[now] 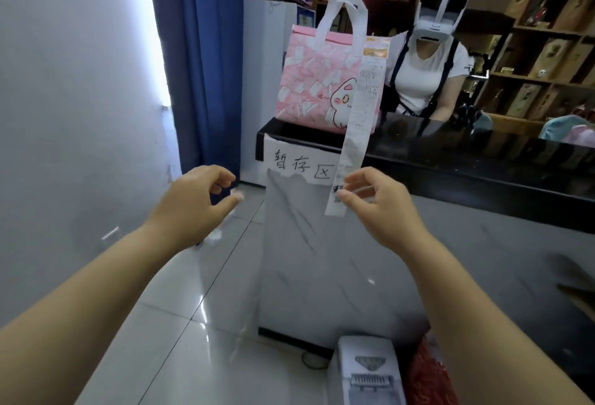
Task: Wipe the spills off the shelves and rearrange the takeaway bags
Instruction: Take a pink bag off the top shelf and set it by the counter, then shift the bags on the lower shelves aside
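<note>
**Holding area, table end: one takeaway bag, receipt in hand**

1. Blue curtain [203,50], far left, hanging to the floor beside the white wall. Background only.
2. Left hand [199,201]: reached forward at mid-height, palm turned inward, fingers loosely curled and thumb out. It holds nothing. It looks poised to help steady the slip or take the bag.
3. Paper sign [301,166]: handwritten and torn along its lower edge, fixed to the front of the table's left end, just under the bag. It probably marks this spot as a holding place.
4. Takeaway bag [318,82]: pink with a cartoon print, upright on the left end of the dark table [450,160], white handles standing up. Apparently parked here for sorting.
5. Receipt [357,127]: a long strip attached near the bag's top right corner, trailing down over the table's front edge.
6. Right hand [376,205]: reached forward, thumb and fingertips pinching the receipt's lower end and drawing it taut, likely to read the order before moving the bag.
7. Second person [428,76]: on the far side of the table, wearing a headset.
8. Wooden shelves [547,50], far right, stocked with boxes. No cloth is in either hand and no spill is discernible.
</note>
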